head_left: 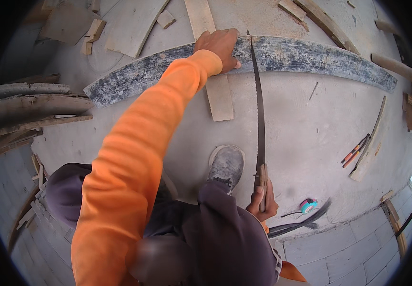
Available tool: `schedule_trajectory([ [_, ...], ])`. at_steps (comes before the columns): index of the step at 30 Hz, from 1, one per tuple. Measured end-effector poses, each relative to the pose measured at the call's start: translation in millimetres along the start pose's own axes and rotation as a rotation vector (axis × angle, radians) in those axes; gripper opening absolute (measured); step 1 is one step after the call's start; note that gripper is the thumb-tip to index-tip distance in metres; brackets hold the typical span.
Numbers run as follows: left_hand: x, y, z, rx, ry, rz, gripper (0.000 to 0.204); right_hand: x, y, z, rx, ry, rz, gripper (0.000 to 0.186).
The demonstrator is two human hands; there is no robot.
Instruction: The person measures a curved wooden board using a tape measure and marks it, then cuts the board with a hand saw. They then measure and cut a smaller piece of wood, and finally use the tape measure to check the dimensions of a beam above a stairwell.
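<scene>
A long wooden board (301, 55) with worn dark paint lies crosswise in front of me. My left hand (219, 47) grips it near the middle, fingers over the far edge and thumb at the near side. Down at the right, my right hand (264, 202) is closed round the wooden handle of a handsaw (260, 124). The toothed blade points away from me, and its tip end lies across the board just right of my left hand. Under the board runs a pale wood plank (220, 97), pointing toward my shoe (227, 167).
Red-handled pliers (356, 150) lie beside a wood strip (370, 140) at the right. Nearer are a teal tape measure (308, 205) and a bundle of dark wires (301, 224). Curved boards (39, 107) are stacked at the left. A loose nail (313, 90) lies on the concrete floor.
</scene>
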State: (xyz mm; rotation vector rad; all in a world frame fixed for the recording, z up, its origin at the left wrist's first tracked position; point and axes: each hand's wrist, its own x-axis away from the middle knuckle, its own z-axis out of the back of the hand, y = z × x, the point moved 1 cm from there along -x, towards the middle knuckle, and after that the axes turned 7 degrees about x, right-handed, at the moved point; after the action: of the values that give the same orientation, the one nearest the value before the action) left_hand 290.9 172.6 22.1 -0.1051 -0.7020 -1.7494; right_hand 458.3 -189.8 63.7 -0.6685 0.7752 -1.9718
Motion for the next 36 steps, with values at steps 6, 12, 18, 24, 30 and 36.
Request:
schedule_trajectory([
  [6,-8,6,-8,-0.012,0.02,-0.019,0.065,-147,-40,-76,-0.159,0.097,0.207,0.03],
  [12,-4,-7,-6,0.025,0.019,-0.006,0.066,-93,-25,-52,-0.1,0.039,0.165,0.034],
  [18,-5,4,-5,-0.008,0.042,-0.003,0.065,-34,6,-20,-0.011,0.022,0.097,0.036],
  [24,1,-4,-10,-0.016,0.029,0.0,0.062,-177,-71,-86,-0.198,0.02,0.2,0.028],
  [30,6,-5,-6,-0.006,0.02,0.018,0.062,-13,8,-7,-0.006,0.013,0.136,0.035],
  [36,-5,4,-13,-0.02,0.041,-0.005,0.058,-185,-70,-91,-0.21,0.075,0.255,0.028],
])
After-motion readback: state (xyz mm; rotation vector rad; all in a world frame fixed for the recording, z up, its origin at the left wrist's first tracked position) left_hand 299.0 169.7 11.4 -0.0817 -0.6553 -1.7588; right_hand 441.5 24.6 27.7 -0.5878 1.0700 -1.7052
